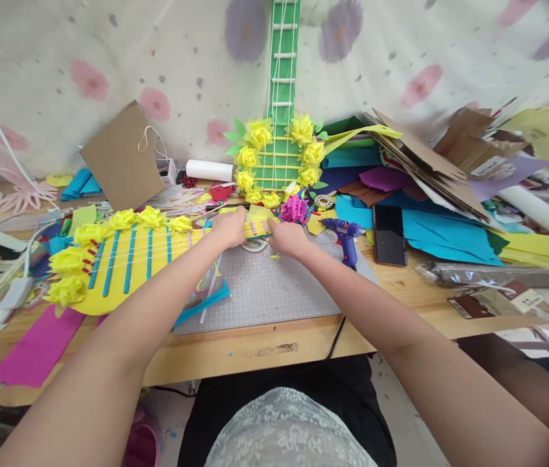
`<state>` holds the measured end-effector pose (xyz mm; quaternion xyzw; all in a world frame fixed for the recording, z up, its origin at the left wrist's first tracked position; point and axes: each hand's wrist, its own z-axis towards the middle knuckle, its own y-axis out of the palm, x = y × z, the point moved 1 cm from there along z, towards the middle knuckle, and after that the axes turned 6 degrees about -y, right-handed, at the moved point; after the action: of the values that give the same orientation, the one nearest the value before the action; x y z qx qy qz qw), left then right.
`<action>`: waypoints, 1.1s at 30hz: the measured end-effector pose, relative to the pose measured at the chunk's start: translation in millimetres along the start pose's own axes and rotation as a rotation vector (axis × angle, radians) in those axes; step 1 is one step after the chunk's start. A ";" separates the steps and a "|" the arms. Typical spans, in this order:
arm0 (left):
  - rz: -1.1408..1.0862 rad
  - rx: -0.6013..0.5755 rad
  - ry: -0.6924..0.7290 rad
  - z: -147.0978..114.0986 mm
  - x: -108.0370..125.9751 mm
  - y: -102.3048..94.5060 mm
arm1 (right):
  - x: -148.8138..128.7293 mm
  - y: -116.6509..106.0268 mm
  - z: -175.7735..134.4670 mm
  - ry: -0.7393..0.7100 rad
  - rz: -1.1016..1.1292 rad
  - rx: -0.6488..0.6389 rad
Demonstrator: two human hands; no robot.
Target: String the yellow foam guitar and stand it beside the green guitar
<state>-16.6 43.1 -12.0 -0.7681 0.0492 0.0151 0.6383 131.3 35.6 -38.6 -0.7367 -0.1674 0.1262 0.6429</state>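
A yellow craft guitar (123, 263) lies across the left of the table, trimmed with yellow paper flowers and blue strips, with white strings running along it. My left hand (228, 228) is closed around its neck. At the neck's right end, my right hand (286, 237) grips the tip with bent fingers. A grey cutting mat (274, 292) lies under the neck. Behind my hands stands a green craft guitar (280, 155) ringed with yellow flowers. A magenta paper flower (294, 208) sits just beyond my right hand.
A blue glue gun (345, 237) and a black phone (390, 235) lie to the right. Cardboard (420, 152) and blue paper (442, 230) pile up behind them. A brown board (121, 159) leans at back left. Magenta paper (36, 347) lies at the front left edge.
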 end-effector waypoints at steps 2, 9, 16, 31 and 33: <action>-0.009 -0.002 -0.003 0.2 -0.3 0.0 | -0.3 2.0 0.8 0.009 0.003 -0.009; -0.036 0.003 0.000 2.4 -1.3 2.6 | -3.1 3.2 -0.1 0.029 0.001 0.003; -0.107 0.041 0.025 -2.5 -4.3 4.0 | -4.6 -8.0 -6.6 0.063 0.077 0.067; -0.292 0.131 0.020 14.6 -3.3 -5.1 | -6.2 -4.2 -16.0 0.059 0.231 0.231; -0.242 0.137 0.007 15.8 0.6 -5.3 | -4.8 -4.3 -19.2 0.068 0.244 0.242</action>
<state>-14.8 59.6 -9.8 -0.7231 -0.0405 -0.0681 0.6861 134.3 16.8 -31.7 -0.6724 -0.0384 0.1977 0.7122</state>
